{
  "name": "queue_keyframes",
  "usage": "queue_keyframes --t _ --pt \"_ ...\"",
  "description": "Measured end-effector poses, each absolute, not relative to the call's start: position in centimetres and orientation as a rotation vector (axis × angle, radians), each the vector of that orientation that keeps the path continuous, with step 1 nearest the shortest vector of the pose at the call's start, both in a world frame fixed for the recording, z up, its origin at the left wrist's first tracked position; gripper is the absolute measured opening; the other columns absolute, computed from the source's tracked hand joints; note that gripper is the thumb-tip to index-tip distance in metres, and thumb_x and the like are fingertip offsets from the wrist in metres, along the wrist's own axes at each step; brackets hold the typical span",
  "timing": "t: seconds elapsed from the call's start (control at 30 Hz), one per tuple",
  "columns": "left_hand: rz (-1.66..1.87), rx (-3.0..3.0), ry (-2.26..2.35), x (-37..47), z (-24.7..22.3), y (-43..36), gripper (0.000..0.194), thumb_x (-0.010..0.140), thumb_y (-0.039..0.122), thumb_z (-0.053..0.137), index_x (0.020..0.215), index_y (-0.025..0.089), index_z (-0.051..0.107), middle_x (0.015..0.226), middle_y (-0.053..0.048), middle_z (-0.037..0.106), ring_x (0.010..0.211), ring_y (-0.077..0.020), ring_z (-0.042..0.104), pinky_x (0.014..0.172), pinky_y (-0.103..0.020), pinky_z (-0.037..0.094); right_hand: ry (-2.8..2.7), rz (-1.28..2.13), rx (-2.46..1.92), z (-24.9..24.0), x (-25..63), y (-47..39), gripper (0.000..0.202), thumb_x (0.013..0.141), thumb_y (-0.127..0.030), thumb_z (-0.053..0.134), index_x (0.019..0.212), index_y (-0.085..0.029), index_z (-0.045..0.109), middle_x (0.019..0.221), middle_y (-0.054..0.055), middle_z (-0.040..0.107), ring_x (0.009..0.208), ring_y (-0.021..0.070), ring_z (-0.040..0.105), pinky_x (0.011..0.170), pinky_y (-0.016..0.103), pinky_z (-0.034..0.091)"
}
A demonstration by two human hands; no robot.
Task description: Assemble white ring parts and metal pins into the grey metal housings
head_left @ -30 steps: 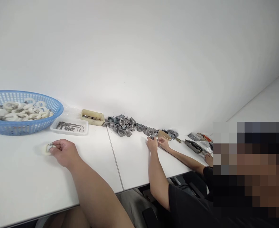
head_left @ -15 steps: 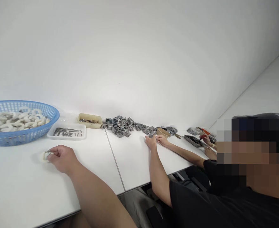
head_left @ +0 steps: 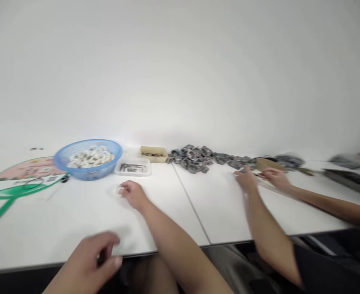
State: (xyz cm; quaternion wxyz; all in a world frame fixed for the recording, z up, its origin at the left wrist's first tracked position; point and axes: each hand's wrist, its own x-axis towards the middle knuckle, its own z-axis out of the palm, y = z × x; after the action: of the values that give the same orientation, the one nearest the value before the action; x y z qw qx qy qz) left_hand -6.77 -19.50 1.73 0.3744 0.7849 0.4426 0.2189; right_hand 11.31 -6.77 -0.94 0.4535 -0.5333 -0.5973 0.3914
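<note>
My right hand (head_left: 134,195) is closed on a white ring-shaped part (head_left: 119,190), pinched at the fingertips just over the white table. Blur and my fingers hide most of that part. My left hand (head_left: 91,259) is near the table's front edge, thumb and fingers apart, with nothing visible between them. Beyond my right hand stands a blue basket (head_left: 90,174) full of similar white rings (head_left: 91,157). Beside it a clear plastic tray (head_left: 134,173) contains thin dark metal pieces (head_left: 134,168).
A cream tray (head_left: 154,158) and a heap of grey metal parts (head_left: 192,157) line the wall. At left lies a green-handled fan (head_left: 27,188). On the right, a co-worker's hands (head_left: 247,179) are beside a tan bowl (head_left: 268,164). A seam (head_left: 192,204) crosses the table.
The view has swung left, bringing the fan and my left hand into sight. My right hand still has the white ring. The co-worker's head has left the picture.
</note>
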Motion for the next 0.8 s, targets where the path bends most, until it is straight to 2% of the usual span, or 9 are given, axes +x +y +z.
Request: queue_keyframes --t 0.1,0.2,0.3,0.47,0.67,0.8 --pt "0.967 1.877 1.248 -6.6 3.0 -13.9 0.028 0.077 0.044 0.052 0.080 0.018 0.060 0.067 0.000 0.056 0.064 -0.0164 0.052 0.062 -0.026 0.042 -1.464 0.996 -1.239 -0.9 11.5 -6.0 0.016 0.074 -0.020 0.057 0.090 -0.018 0.060 0.073 -0.001 0.060 0.065 0.0120 0.055 0.066 0.026 0.044" --pt "1.178 1.633 1.348 -6.0 2.5 -8.8 0.028 0.075 0.044 0.051 0.074 0.016 0.057 0.062 0.001 0.052 0.059 -0.0141 0.048 0.056 -0.024 0.039 -1.466 1.011 -1.185 -0.9 11.8 -5.4 0.023 0.072 -0.025 0.060 0.094 -0.018 0.058 0.074 -0.001 0.060 0.067 0.0125 0.056 0.068 0.027 0.045" --pt "1.173 1.478 1.311 -4.9 1.3 -5.1 0.027 0.073 0.042 0.053 0.072 0.015 0.056 0.060 0.001 0.052 0.053 -0.0120 0.045 0.051 -0.022 0.035 -1.464 1.009 -1.165 -0.8 12.0 -5.3 0.028 0.071 -0.029 0.061 0.096 -0.017 0.056 0.072 -0.002 0.060 0.066 0.0125 0.056 0.066 0.028 0.045" --pt "1.172 1.493 1.232 -3.2 0.3 -1.9 0.030 0.074 0.042 0.052 0.063 0.015 0.053 0.059 0.001 0.052 0.051 -0.0105 0.042 0.050 -0.022 0.032 -1.442 1.006 -1.179 -0.1 12.1 -5.6 0.030 0.072 -0.031 0.061 0.097 -0.017 0.056 0.070 -0.001 0.060 0.063 0.0125 0.056 0.063 0.028 0.045" --pt "1.138 1.460 0.992 -2.7 -0.4 -1.4 0.041 0.078 0.052 0.044 0.066 0.014 0.054 0.055 0.001 0.047 0.052 -0.0107 0.040 0.051 -0.022 0.031 -1.350 1.019 -1.190 0.0 12.0 -5.3 0.033 0.074 -0.033 0.060 0.101 -0.017 0.050 0.077 0.002 0.062 0.071 0.0145 0.059 0.073 0.033 0.050" --pt "1.091 1.424 0.859 -2.8 -0.5 -1.7 0.034 0.074 0.047 0.052 0.073 0.013 0.055 0.059 0.001 0.049 0.054 -0.0102 0.042 0.052 -0.022 0.033 -1.332 1.053 -1.183 0.0 11.8 -5.2 0.037 0.071 -0.037 0.064 0.100 -0.017 0.051 0.071 -0.001 0.061 0.066 0.0136 0.059 0.071 0.033 0.051"
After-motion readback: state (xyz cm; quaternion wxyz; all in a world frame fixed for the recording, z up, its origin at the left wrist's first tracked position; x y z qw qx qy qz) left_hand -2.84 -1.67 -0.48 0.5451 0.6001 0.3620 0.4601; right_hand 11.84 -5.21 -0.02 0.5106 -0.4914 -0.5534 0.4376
